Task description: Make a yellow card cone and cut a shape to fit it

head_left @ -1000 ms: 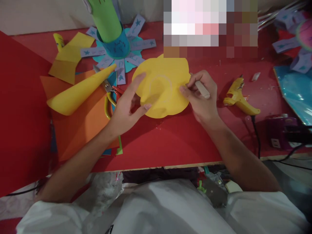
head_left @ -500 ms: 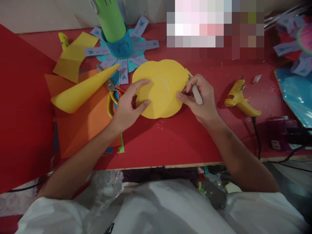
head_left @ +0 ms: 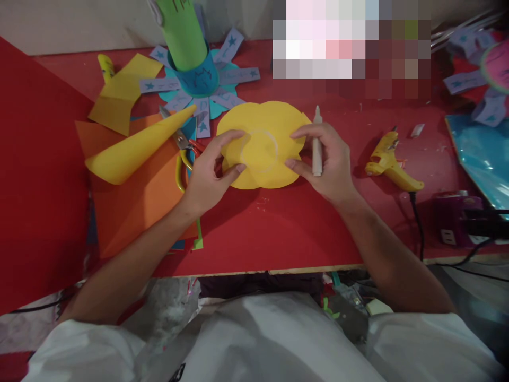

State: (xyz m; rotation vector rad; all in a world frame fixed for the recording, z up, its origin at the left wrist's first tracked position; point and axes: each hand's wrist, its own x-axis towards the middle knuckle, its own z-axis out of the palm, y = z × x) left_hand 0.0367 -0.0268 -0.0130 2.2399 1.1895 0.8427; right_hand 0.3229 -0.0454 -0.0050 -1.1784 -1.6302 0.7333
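Nearest you, a wood-edged red tabletop [head_left: 270,233] carries a smooth yellow scalloped paper [head_left: 260,151], marked with a pale ring. Your left hand [head_left: 210,172] curves open at its left edge; your right hand [head_left: 332,162] pinches toward its right edge, holding a slim pale marker [head_left: 317,148]. Beyond stands a green paper tube [head_left: 183,40], before a grey wall [head_left: 87,24].

The right hand [head_left: 328,159] partly hides the yellow paper [head_left: 260,119]; the green tube [head_left: 185,40] is cropped above.
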